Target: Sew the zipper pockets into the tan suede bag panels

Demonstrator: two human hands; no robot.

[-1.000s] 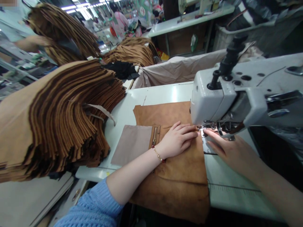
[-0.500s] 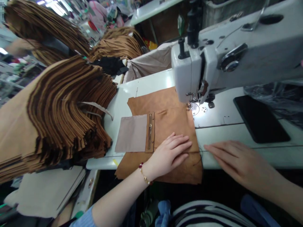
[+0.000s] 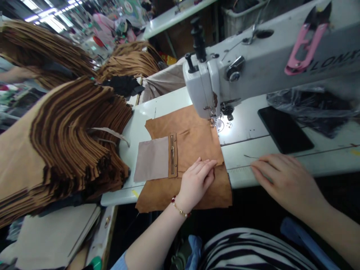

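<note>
Lying near-to-far, brn panel (image 3: 198, 148), zip (image 3: 172, 155) likewise

Brown zippered panel (image 3: 199, 146), slightly creased, lying on pale table (image 3: 237, 159).

On my right a black phone (image 3: 285, 131) lies on the desk (image 3: 242, 178), just beside a clear plastic bag (image 3: 312, 103) with something dark inside. Higher up I see pink-handled snips (image 3: 306, 48). Black cloth (image 3: 123, 85) is heaped over to my left; farther off stand a grey bin (image 3: 239, 20) and a white bench (image 3: 168, 18) (someone in pink (image 3: 104, 26), blurred, is back there too).
</note>
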